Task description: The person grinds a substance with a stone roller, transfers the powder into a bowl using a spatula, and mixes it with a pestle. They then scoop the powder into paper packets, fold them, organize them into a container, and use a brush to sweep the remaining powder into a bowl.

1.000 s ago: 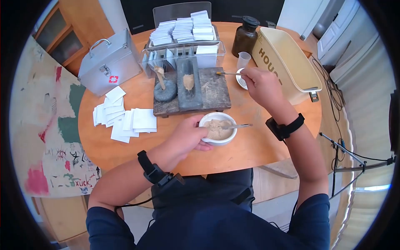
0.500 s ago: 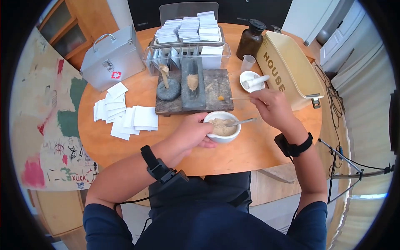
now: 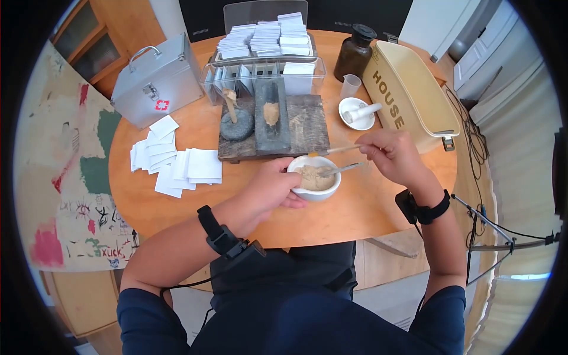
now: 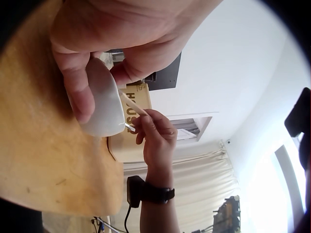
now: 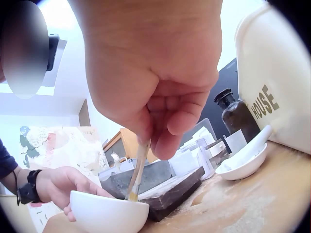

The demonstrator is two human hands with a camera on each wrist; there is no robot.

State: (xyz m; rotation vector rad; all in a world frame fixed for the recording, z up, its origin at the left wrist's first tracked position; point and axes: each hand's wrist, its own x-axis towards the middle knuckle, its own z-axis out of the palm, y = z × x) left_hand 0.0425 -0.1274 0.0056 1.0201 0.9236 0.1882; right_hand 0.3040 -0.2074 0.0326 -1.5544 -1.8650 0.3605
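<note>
My left hand [image 3: 267, 188] grips a small white bowl [image 3: 318, 196] by its left side, thumb at the rim and fingers beneath. Beige powder [image 3: 312, 179] lies in it, and a metal spoon [image 3: 351, 167] leans out over the right rim. Between thumb and fingers my right hand [image 3: 391, 155] pinches a thin wooden-handled brush [image 3: 343, 149]. Its yellowish tip is at the bowl's far rim; in the right wrist view the brush [image 5: 139, 170] points down at the bowl [image 5: 109, 213]. The left wrist view shows the bowl [image 4: 104, 104] from the side, its contents hidden.
Behind the bowl, a wooden board [image 3: 307, 121] bears a stone trough [image 3: 271, 139] with powder and a round stone [image 3: 236, 131] with an upright handle. White packets [image 3: 205, 167] lie left. A dish [image 3: 358, 123] with a white pestle, a brown bottle [image 3: 354, 56] and a cream bin [image 3: 408, 112] stand right.
My right hand has come down from beside the white dish toward me, bringing the brush tip from over the board to the bowl's far rim. My left hand keeps its hold.
</note>
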